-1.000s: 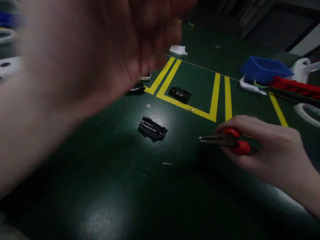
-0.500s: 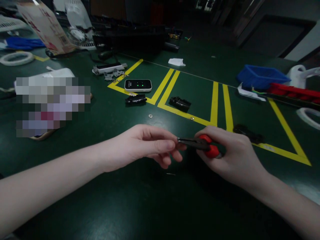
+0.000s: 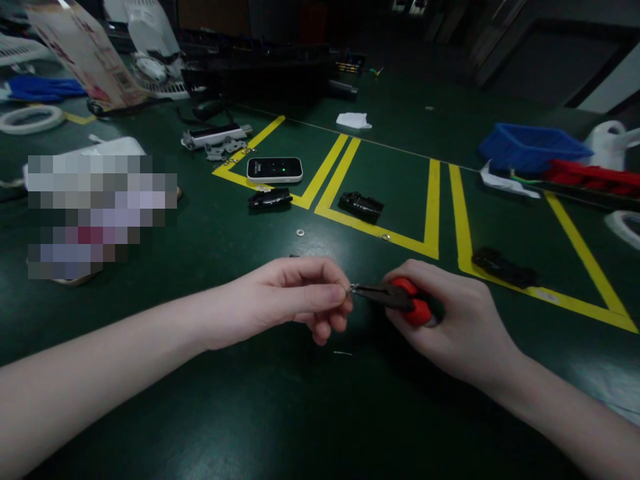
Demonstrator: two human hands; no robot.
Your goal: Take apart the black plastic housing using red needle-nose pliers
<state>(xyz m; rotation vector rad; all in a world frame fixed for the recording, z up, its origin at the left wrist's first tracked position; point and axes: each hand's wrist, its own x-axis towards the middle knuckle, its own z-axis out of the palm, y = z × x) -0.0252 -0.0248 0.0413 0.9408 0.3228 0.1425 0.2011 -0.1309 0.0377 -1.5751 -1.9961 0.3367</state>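
Observation:
My right hand (image 3: 445, 307) is closed round the red handles of a pair of needle-nose pliers (image 3: 387, 295), whose dark jaws point left. At their tip is a tiny metal piece (image 3: 352, 288), too small to name. The thumb and forefinger of my left hand (image 3: 300, 293) pinch this same piece from the other side, the other fingers curled below. Beyond my hands, a small metal ring (image 3: 300, 233) lies on the green table, and a second ring (image 3: 385, 237) rests by the yellow tape. A thin pale sliver (image 3: 343, 353) lies below the pliers.
Black plastic parts (image 3: 361, 206) lie along the yellow-taped areas, near a white-edged device (image 3: 275, 170) with a green light. At the right stand a blue bin (image 3: 533, 150) and a red part (image 3: 593, 177). A pixelated object (image 3: 95, 213) is at the left, tape rolls at both sides.
The pliers and my right hand have shifted slightly left and down. My left fingers have drawn back a little and curled more, so the tiny piece shows between fingertips and jaws.

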